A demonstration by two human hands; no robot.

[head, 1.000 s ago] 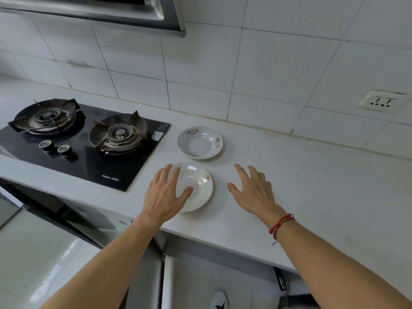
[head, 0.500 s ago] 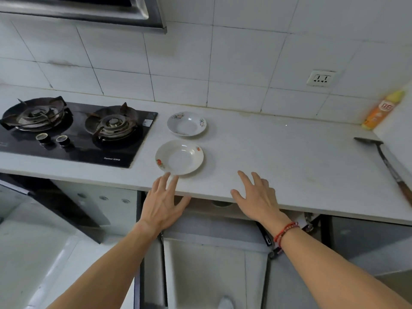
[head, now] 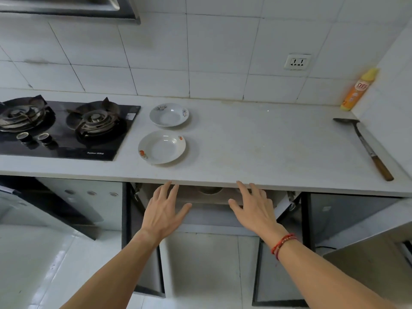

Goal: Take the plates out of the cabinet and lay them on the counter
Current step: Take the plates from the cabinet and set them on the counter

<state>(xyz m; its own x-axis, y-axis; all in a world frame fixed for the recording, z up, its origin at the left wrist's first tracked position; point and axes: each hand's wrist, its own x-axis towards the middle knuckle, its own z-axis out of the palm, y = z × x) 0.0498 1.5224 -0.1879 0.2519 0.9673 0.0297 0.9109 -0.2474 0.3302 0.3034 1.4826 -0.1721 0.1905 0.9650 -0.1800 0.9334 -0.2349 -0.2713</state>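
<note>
Head view: cabinet [head: 209, 210] interior mostly hidden under counter [head: 256, 152]

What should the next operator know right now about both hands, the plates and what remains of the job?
Left hand: open, empty, spread in front of the open cabinet under the counter.
Right hand: open, empty, beside it at the same height.
Done: two round white ceramic plates lie apart on the pale grey counter, right of the stove: the far plate with floral rim and the near plate with red rim marks.
Left: a round pale dish shows just under the counter edge; probably reach in for it. Further contents hidden.
</note>
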